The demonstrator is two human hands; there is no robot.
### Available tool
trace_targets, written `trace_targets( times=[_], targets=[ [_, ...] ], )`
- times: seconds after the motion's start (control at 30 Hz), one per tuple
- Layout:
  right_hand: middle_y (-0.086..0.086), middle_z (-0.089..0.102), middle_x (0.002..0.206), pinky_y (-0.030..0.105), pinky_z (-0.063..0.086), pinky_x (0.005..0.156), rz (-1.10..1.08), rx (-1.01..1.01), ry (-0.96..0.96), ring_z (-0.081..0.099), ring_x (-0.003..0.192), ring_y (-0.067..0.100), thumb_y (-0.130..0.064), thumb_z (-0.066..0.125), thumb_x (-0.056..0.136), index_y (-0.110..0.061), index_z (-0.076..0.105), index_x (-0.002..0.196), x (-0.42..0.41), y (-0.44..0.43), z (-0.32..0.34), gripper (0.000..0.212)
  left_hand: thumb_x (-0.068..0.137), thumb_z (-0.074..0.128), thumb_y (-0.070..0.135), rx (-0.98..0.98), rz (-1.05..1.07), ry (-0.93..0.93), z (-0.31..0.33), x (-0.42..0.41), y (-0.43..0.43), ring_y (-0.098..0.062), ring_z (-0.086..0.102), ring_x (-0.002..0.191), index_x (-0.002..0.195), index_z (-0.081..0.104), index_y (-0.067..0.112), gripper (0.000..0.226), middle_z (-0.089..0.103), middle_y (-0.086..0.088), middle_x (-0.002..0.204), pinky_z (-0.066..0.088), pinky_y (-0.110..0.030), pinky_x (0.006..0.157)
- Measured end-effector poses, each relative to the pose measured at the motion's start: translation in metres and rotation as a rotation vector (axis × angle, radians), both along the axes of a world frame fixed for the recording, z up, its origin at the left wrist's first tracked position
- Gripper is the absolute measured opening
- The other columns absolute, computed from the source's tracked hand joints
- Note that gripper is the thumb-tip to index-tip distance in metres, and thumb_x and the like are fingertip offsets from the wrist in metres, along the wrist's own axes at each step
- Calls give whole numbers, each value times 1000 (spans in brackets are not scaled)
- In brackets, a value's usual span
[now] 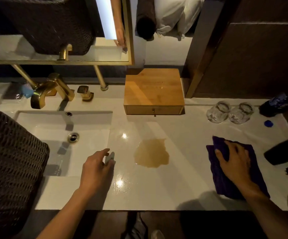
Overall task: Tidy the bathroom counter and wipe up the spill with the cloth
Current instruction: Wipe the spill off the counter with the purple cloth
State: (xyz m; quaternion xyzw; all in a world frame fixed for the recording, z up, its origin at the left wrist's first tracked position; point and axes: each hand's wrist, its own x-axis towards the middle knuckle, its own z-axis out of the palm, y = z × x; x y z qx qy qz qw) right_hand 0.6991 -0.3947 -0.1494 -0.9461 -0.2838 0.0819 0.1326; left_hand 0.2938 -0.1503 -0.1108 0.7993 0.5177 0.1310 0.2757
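A brown spill [151, 153] spreads over the middle of the white counter [157, 192]. To its right lies a dark purple cloth [226, 185], flat on the counter. My right hand [234, 161] rests palm down on the cloth, fingers spread. My left hand [96, 167] hovers at the sink's right edge, left of the spill, fingers loosely apart and holding nothing.
A sink [67, 140] with a gold tap [52, 90] sits at left, beside a dark woven basket [10, 161]. A wooden drawer box [154, 92] stands behind the spill. Two upturned glasses [229, 112], a dark bottle [277, 104], a blue cap [268, 123] and a black hairdryer [284, 152] are at right.
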Motion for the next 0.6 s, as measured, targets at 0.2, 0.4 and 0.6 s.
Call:
trace_targets(
  times=[0.2,0.4,0.6],
  targets=[
    [18,7,167,56,-3,122,101,-212,-33,4,154,34,-77,3,87,-30,12,160,-4,-30,-26,87,100,22,63,43,-145,354,-36,-24,-65,-22,9,157,159,12,38,65,8,2,169,9,-49,126],
    [17,-1,167,64,-7,119,-6,-223,-21,-2,154,36,-79,12,91,-43,5,157,-13,-30,-24,76,98,4,65,104,-122,457,-60,-26,-73,-17,-16,155,156,-9,45,63,-17,7,167,-7,-50,126],
    [17,-5,167,68,-6,117,11,-236,-8,-7,154,38,-79,3,89,-44,-2,156,-14,-21,-30,76,99,9,62,143,-116,482,-63,-25,-72,-18,-9,156,157,-4,44,62,-10,6,169,-1,-51,126]
  ],
)
